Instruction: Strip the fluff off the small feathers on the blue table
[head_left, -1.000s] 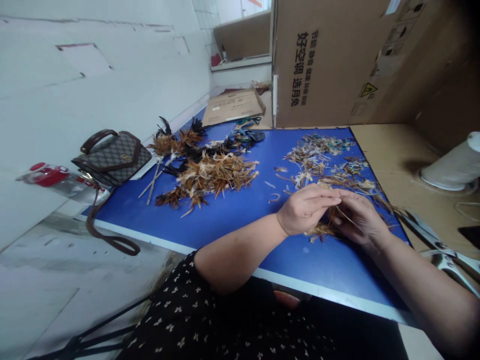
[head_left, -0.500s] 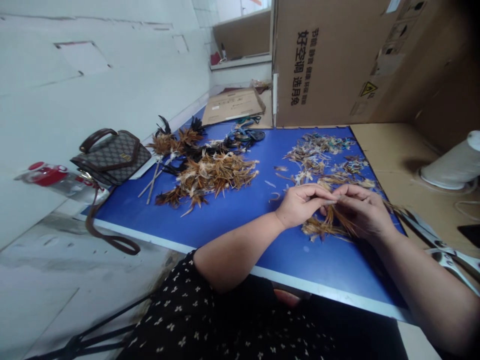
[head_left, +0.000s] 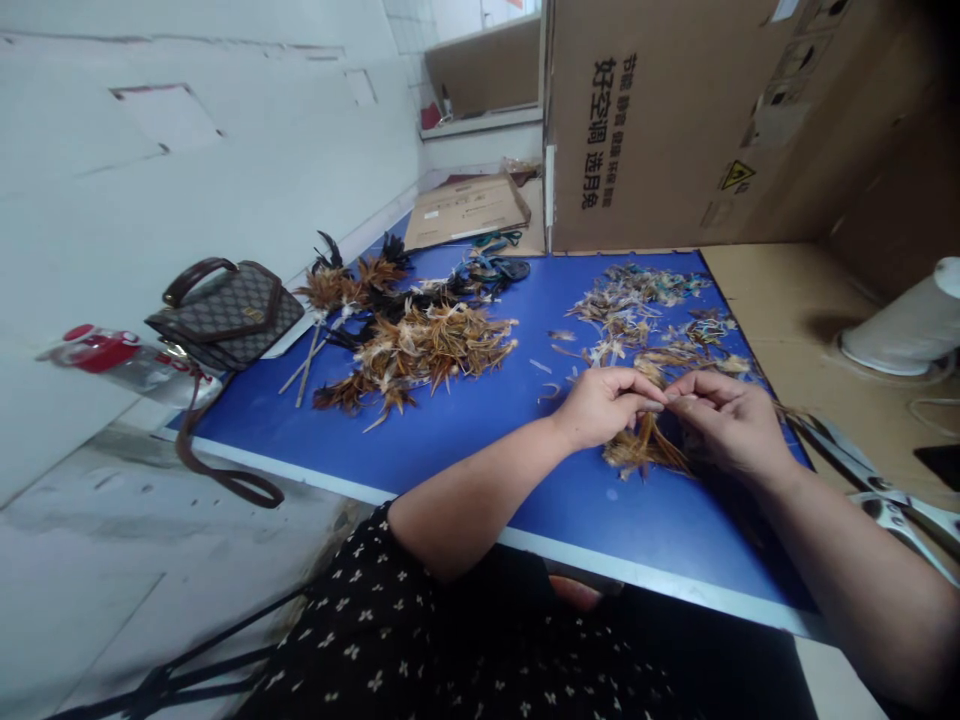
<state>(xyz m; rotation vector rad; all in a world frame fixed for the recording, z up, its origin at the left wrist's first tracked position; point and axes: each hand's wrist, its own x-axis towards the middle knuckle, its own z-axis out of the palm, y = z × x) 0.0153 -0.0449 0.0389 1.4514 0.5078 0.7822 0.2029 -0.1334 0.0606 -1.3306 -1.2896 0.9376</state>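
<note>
My left hand [head_left: 606, 408] is closed in a pinch over the right part of the blue table, with brown feathers [head_left: 664, 447] hanging below its fingertips. Thumb and forefinger of my right hand [head_left: 724, 415] are pressed together, meeting the left fingertips; what they pinch is too small to make out. Under both hands lies a small clump of tan and brown feathers [head_left: 628, 448]. Just beyond them spreads a loose heap of feather scraps [head_left: 622, 310]. To the left is a larger pile of golden-brown feathers [head_left: 431, 345], with black feathers behind it.
Large scissors [head_left: 874, 480] lie on cardboard at the right, near a white thread cone [head_left: 904, 335]. A big cardboard box [head_left: 675, 130] walls off the back. At the left edge are a handbag [head_left: 229, 315], its strap hanging down, and a red-capped bottle [head_left: 127, 362].
My fingertips have shifted slightly and the right fingers have turned a little. The feathers that spread across toward my right palm now hang lower and closer to my left fingers.
</note>
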